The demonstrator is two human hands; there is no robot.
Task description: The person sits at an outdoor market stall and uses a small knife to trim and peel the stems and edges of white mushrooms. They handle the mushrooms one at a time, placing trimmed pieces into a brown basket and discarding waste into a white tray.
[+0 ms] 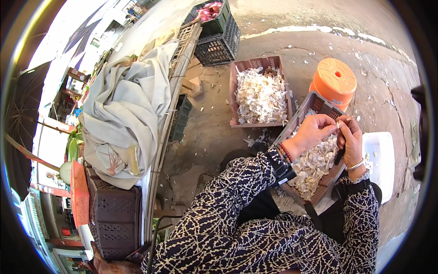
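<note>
My left hand (313,132) and my right hand (349,142) meet over a brown plastic crate (331,183) of garlic cloves and papery skins (313,167). Between the fingertips of both hands is a small pale garlic clove (339,124). A dark handle, perhaps of a small knife (339,156), shows under the right hand, its blade hidden. To the right of the crate, a white plastic tub (379,164) holds a few pale cloves. Beaded bracelets circle the left wrist, a metal bangle the right.
A reddish plastic crate (261,92) heaped with garlic skins stands ahead. An orange plastic stool (333,82) is beyond the garlic crate. Stacked dark crates (217,44) with red onions (208,12) stand farther off. At left, beige cloth (128,120) covers a bamboo-edged stand beside a brown crate (116,219).
</note>
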